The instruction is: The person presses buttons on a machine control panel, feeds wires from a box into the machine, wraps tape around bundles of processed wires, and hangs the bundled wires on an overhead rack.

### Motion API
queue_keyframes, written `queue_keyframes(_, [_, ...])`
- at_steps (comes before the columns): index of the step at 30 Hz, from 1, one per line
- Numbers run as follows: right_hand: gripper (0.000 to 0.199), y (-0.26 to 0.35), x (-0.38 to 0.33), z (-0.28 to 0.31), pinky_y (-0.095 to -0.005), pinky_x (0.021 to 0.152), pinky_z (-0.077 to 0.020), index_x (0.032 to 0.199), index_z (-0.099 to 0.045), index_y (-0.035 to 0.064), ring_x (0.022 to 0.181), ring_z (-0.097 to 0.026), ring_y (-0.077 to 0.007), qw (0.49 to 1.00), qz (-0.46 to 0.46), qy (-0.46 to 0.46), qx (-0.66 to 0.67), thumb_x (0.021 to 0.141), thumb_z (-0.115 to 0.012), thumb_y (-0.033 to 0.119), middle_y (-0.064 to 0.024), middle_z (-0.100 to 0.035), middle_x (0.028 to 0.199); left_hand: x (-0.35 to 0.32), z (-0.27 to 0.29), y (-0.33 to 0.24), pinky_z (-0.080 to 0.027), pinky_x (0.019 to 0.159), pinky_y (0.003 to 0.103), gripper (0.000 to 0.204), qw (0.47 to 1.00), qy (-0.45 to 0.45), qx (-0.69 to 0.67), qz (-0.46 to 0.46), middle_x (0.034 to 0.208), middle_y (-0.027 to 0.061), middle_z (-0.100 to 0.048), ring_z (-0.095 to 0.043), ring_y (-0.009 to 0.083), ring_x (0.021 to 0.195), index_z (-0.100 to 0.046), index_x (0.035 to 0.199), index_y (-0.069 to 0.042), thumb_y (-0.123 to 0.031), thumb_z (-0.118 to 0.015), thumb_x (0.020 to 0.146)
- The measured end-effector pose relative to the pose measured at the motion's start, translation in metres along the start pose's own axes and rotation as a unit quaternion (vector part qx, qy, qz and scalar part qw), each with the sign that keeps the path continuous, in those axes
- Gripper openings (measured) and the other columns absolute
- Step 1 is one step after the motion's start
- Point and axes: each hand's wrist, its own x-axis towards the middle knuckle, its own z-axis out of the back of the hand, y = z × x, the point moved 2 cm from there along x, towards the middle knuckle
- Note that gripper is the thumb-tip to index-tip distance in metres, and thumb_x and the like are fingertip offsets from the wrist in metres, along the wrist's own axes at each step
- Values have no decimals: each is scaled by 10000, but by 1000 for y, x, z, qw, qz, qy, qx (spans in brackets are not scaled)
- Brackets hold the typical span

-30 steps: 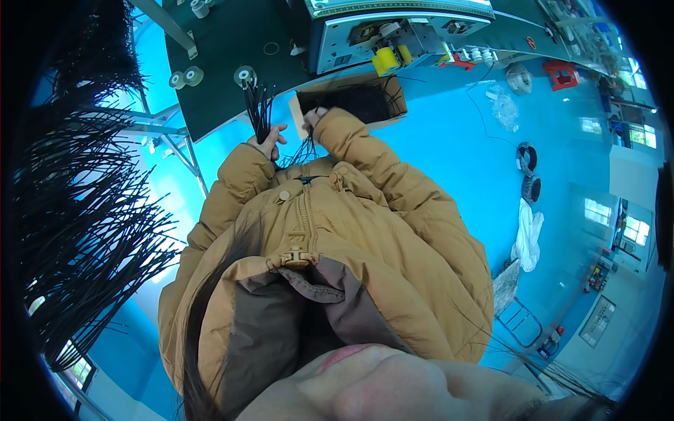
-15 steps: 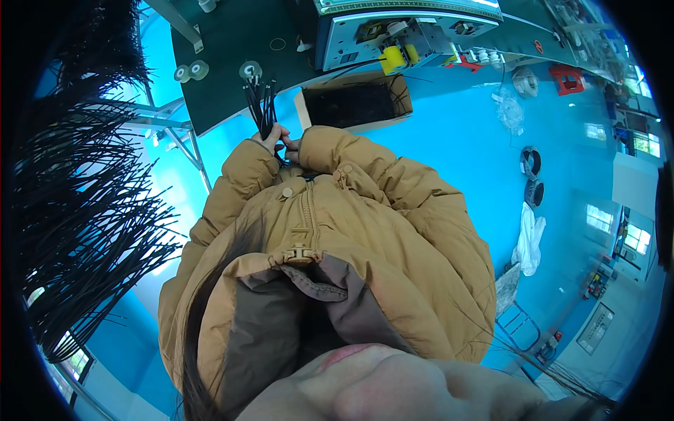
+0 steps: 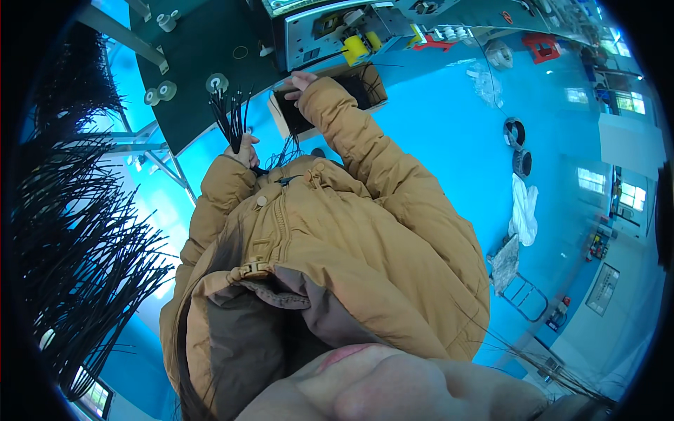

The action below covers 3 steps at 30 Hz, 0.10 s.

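Note:
My left hand (image 3: 246,150) is closed round a bundle of black cables (image 3: 229,125), whose loose ends fan upward toward the table edge. Thin black strands hang below that hand, against my jacket. Farther out and to the right, my right hand (image 3: 302,83) is over the left end of a cardboard box (image 3: 279,118). Its fingers are stretched and apart, with nothing visible in them. Dark contents fill the box; what they are is hard to make out from here.
A dark green table (image 3: 189,70) carries small white spools (image 3: 166,91) and a machine with yellow rollers (image 3: 356,49). A large mass of black cables (image 3: 84,231) hangs at my left. On the blue floor to the right lie wire coils (image 3: 514,132) and a white cloth (image 3: 524,210).
My right hand has left the cable bundle and reached outward over the box. The left hand keeps its hold on the bundle. The whole view has shifted slightly.

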Motion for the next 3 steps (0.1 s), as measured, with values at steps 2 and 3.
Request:
queue_keyframes(2, [414,-2,6,3,-292,594,-429,1171,-304,110,790,-541,-184,1000,-5,-16,-4,803,-472,201,-63,-479,1082,2,0,2,-349,429,266,438,1000,8,24,-4,471,-2,-299,-325,100,388,-459,835,13,-422,-430,787])
queue_keyframes(3, [431,-3,8,2,-300,606,-429,1178,-299,123,807,-539,-183,999,-15,-29,-13,801,-479,229,-60,-476,1088,2,1,1,-352,429,266,463,999,12,42,-8,468,-1,-307,-341,101,387,-466,854,7,-446,-460,762])
